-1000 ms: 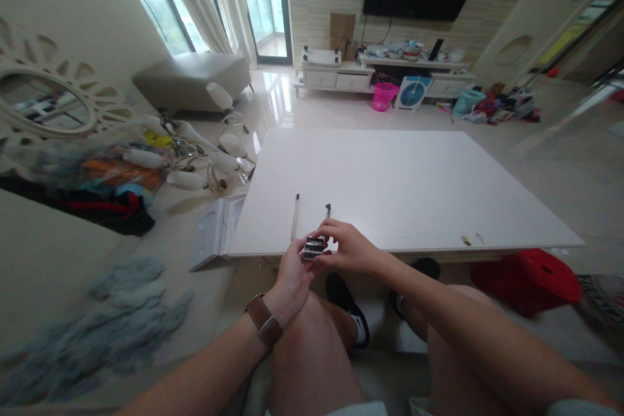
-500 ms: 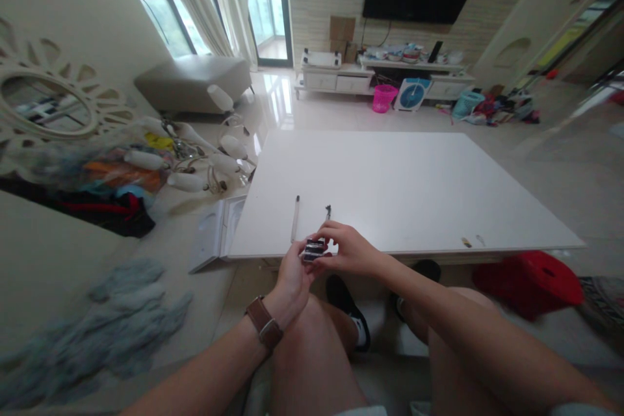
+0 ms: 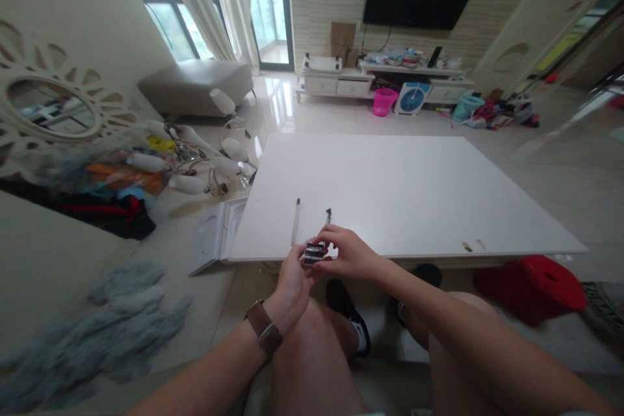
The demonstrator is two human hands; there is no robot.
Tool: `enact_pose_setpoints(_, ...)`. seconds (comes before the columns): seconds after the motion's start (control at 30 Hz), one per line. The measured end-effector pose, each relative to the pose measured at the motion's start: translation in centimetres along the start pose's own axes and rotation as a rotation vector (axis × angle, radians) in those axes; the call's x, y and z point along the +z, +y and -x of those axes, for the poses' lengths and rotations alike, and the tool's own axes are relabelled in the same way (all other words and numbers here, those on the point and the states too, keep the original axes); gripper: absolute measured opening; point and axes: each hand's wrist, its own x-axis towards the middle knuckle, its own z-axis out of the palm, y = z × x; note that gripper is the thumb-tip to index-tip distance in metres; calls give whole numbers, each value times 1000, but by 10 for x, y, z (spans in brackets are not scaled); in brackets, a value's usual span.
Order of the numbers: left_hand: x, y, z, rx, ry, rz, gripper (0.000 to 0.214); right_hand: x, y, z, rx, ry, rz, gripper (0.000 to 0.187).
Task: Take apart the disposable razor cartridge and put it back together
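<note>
Between both hands, at the near edge of the white table (image 3: 390, 195), is a small dark block with light stripes (image 3: 314, 253); its exact kind is too small to make out. My left hand (image 3: 292, 276) is closed around its left and lower side, a brown-strapped watch (image 3: 264, 326) on the wrist. My right hand (image 3: 348, 252) grips the block from the right with thumb and fingers. Just beyond the hands, a slim pale stick with a dark tip (image 3: 296, 222) lies on the table. A small black-topped item (image 3: 328, 213) lies right of it, partly hidden by my right hand.
Two tiny items, one dark and gold (image 3: 467, 246), lie near the table's right front edge. A red stool (image 3: 531, 289) stands below that corner. Left of the table are a white foam tray (image 3: 207, 237) and a lamp with several white shades (image 3: 188, 184).
The view has tilted up very slightly, so everything sits a little lower. Both hands keep their hold on the small block, with hardly any shift of the fingers.
</note>
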Motion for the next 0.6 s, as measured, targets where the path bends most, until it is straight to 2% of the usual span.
enact_pose_setpoints(0.6,-1,-2,-3,8,9,19,20,1,1,1,-42,-16,27,35)
